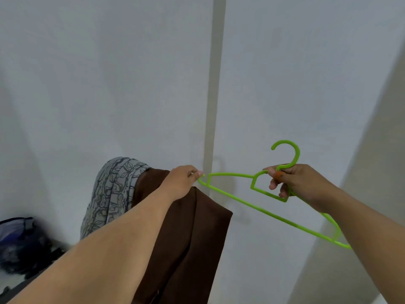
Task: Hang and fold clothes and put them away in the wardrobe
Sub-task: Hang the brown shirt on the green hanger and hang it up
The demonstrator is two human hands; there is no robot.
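Nothing hangs yet, I judge: the white wardrobe doors [109, 84] behind both hands look closed. A brown garment [192, 238] and a grey patterned cloth [111, 189] drape below the left hand [182, 183], whose fingers pinch the green hanger [241, 202] tip. The right hand [293, 181] grips its neck. A dark bundle [19, 242] lies far left.

Both your arms are bare and reach forward and up from the bottom of the view. Your left hand [183, 181] is out ahead of a nearly straight forearm, knuckles up, its fingertips pinching the near tip of the green hanger [245, 197]. Your right hand [293, 182] sits at about the same height, well apart from the left, fingers curled round the hanger's neck just below the hook.
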